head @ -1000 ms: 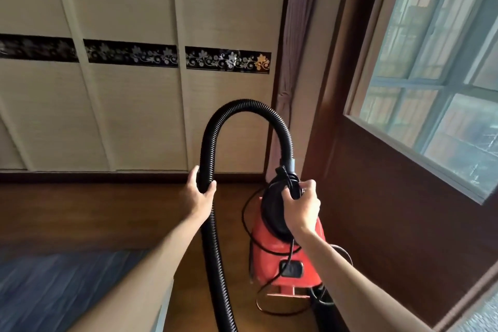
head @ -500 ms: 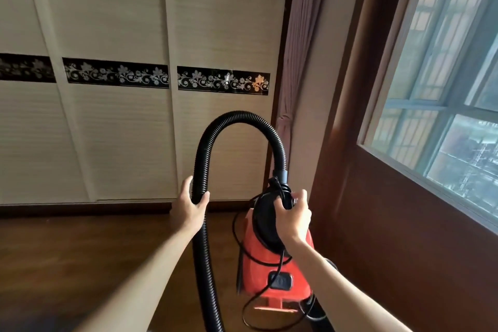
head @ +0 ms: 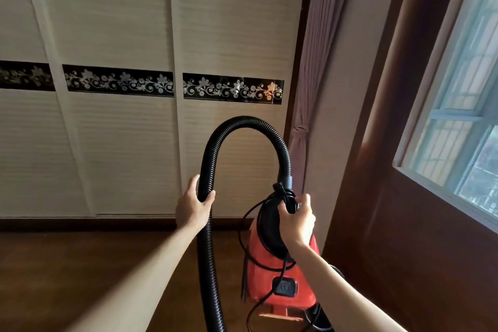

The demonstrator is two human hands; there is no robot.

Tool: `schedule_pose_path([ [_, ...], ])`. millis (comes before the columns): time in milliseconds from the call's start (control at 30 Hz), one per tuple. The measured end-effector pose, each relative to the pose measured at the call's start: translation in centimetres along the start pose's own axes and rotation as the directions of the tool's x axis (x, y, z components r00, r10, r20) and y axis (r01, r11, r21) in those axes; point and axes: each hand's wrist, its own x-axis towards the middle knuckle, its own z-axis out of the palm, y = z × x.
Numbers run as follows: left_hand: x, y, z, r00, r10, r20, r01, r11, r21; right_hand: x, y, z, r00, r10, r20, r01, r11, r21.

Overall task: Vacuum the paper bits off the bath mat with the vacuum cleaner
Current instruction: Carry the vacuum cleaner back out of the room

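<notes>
A red canister vacuum cleaner [head: 280,275] hangs in front of me, lifted off the wooden floor. My right hand [head: 296,219] grips the black handle on its top. A black ribbed hose [head: 242,127] arches up from the vacuum's top and drops down on the left. My left hand [head: 192,205] is closed around that hose on its descending side. A thin black power cord [head: 258,307] loops loosely around the red body. No bath mat or paper bits show in this view.
Cream sliding wardrobe doors [head: 121,143] with a black floral band fill the far wall. A tied pinkish curtain [head: 310,105] hangs to the right of them. A window [head: 458,129] sits in the dark wood-panelled right wall. Dark wooden floor [head: 67,277] spreads to the left.
The view has tilted up and turned slightly left, so the blue rug at lower left has left the picture. Both hands keep their grips while the vacuum shifts with them.
</notes>
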Motion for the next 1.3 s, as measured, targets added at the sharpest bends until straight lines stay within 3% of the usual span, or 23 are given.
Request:
schedule_pose_path([
  [700,26.5,-3.6,13.7,0.999,-0.053,-0.005,0.054,0.997,0.051,21.8,2.0,20.9,0.997,0.047,0.066,-0.048,0.999,0.010],
  [1033,41.4,-9.3,18.9,0.997,0.018,0.071,-0.017,1.000,-0.013,28.3,2.4,34.0,0.996,0.090,-0.006,-0.090,0.994,-0.061],
  [1300,53.4,-12.4,22.5,0.961,0.172,0.217,-0.156,0.984,-0.087,34.1,1.4,42.4,0.983,0.147,-0.107,-0.153,0.987,-0.046],
])
